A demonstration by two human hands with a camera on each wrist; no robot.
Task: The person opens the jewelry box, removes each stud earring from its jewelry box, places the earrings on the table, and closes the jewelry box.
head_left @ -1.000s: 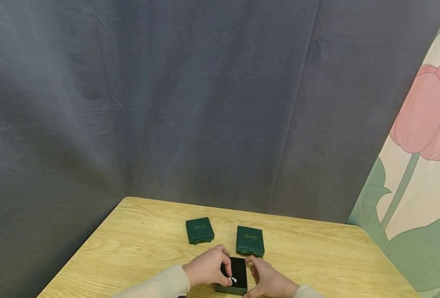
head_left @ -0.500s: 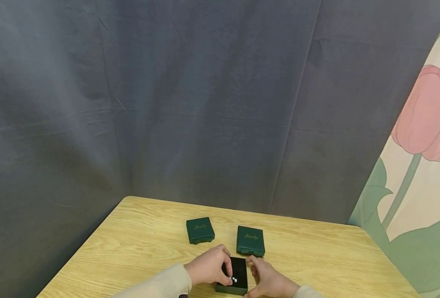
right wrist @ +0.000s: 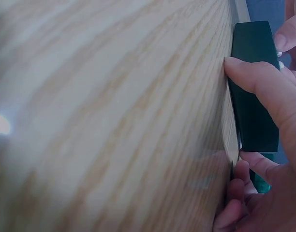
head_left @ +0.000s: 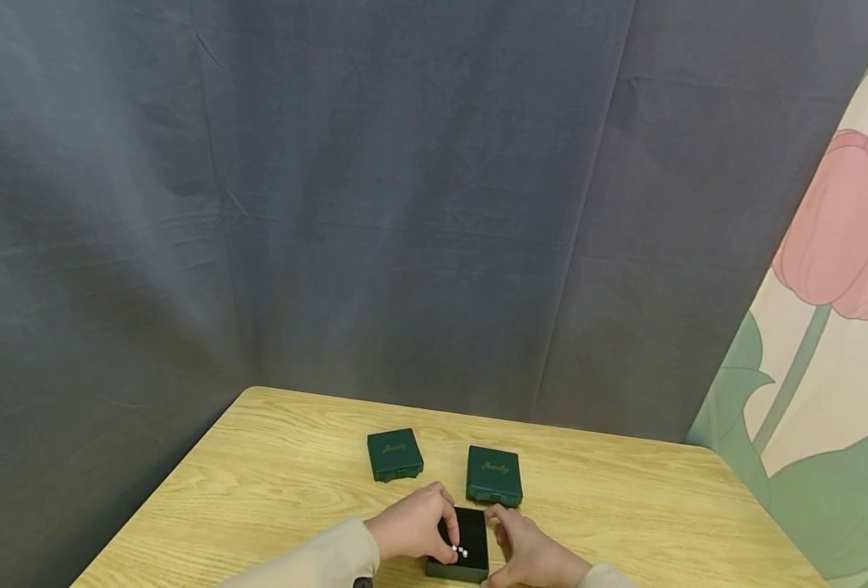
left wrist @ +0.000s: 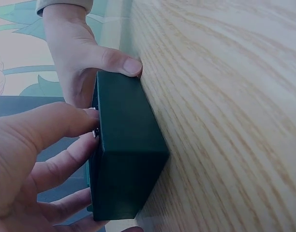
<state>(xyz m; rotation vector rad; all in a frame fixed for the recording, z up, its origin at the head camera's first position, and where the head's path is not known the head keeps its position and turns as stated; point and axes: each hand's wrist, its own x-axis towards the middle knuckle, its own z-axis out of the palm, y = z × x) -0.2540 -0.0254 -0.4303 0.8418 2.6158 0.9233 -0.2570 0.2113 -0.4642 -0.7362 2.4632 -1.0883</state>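
A dark green jewelry box (head_left: 481, 541) with a black inside lies uncovered on the table between the hands. Over its left side, my left hand (head_left: 415, 527) pinches a small piece of jewelry (head_left: 463, 553) with white, bead-like parts, between thumb and fingers. Seen from the left wrist, a bit of silvery jewelry (left wrist: 96, 132) shows at those fingertips, level with the box's top edge; its exact kind is too small to tell. My right hand (head_left: 532, 549) grips the box from the right, with the thumb on its near side (right wrist: 254, 106) and the fingers at the far end.
Two dark green lidded boxes with gold lettering stand farther back on the wooden table (head_left: 287, 457): a left box (head_left: 394, 454) and a right box (head_left: 494, 475), the latter close beyond the hands. A grey curtain (head_left: 404, 245) hangs behind the table.
Both hands stay almost in place on the box and the jewelry. Only a very slight shift of the whole view shows.
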